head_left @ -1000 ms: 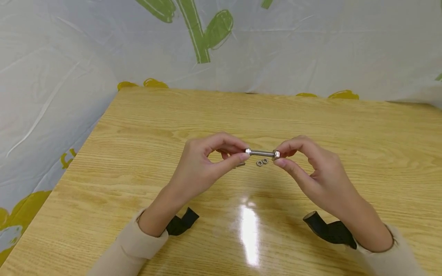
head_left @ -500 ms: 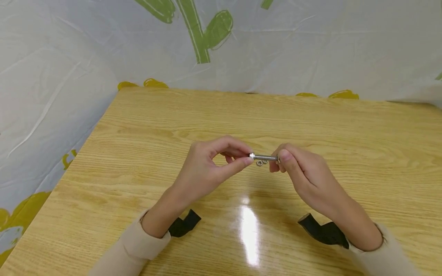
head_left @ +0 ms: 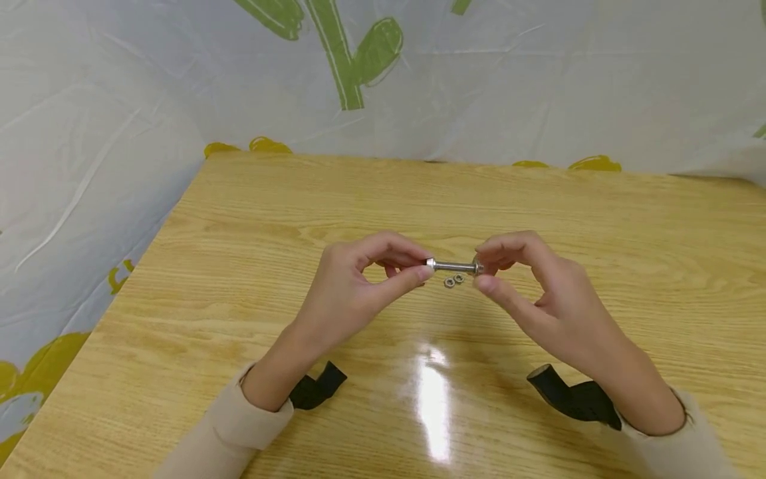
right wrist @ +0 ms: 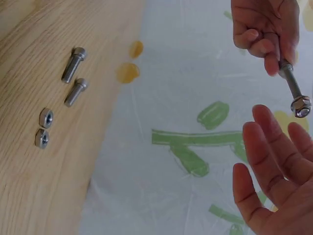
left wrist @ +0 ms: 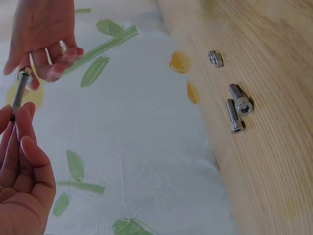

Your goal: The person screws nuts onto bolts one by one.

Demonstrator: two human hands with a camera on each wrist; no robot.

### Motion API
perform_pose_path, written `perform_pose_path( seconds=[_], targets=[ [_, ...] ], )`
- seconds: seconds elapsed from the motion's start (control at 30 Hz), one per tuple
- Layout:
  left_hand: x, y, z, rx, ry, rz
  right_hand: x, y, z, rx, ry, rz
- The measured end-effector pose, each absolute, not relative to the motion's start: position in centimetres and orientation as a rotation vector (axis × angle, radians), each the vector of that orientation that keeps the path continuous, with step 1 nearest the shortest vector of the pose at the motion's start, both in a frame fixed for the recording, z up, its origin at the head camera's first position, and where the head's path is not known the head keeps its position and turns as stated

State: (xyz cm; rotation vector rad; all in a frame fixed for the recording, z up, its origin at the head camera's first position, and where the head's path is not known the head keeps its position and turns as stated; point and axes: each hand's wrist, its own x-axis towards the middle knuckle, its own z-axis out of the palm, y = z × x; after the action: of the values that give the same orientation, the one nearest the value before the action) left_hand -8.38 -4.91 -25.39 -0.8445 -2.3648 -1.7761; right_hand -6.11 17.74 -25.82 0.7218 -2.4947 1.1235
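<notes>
Between thumb and fingers, my left hand pinches the head end of a metal bolt, holding it nearly level above the table. A hex nut sits on the far end of the thread, with a short tip of the bolt showing past it in the right wrist view. My right hand is spread around that nut in the head view, thumb and fingers apart. Seen from the right wrist, its fingers are loose and off the nut.
Two loose nuts lie on the wooden table below the bolt. Two socket-head bolts lie near them in the wrist views. A white sheet with printed plants hangs behind the table. Black straps are on both wrists.
My right hand gripped the nut, turned over with its thumb on top half a second ago, then turned back and loosened off it. My left hand keeps its pinch.
</notes>
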Motion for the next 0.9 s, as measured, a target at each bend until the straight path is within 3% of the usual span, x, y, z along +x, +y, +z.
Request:
perform_pose_path(
  seconds=[0.17,0.9],
  targets=[
    [-8.4,-5.1,-25.1,-0.839,-2.351,-1.824,-6.3,17.8,-26.1,0.848,-2.392,1.094],
    [-8.3,-4.9,-25.4,-0.896,-2.339,-1.825,-6.1,16.9,-26.6,0.837,-2.426,1.213]
  ],
)
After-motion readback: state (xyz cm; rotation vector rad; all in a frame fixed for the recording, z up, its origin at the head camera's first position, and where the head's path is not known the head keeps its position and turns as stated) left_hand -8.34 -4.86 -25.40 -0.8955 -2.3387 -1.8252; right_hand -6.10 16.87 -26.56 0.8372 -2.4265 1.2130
